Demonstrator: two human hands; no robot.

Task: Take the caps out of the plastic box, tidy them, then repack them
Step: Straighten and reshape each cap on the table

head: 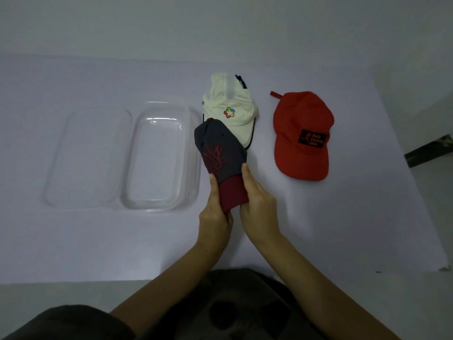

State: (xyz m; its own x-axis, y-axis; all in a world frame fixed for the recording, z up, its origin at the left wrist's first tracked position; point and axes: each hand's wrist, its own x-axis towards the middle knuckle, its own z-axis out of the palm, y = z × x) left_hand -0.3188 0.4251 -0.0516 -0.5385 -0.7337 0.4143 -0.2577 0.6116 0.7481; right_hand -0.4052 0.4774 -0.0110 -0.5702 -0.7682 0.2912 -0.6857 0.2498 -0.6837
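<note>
White table (pixel 98 241): both hands pinch grey cap (pixel 219 150) beside box (pixel 159 155).

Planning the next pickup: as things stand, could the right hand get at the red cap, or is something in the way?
Probably yes, once it lets go. The red cap lies alone on the table, beyond the right hand, with bare surface between. But that hand and the left hand are both holding the dark cap.

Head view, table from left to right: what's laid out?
Lid → clear box → white cap → red cap. The dark cap, held in both hands, overlaps the white one, so I leave it out.
</note>
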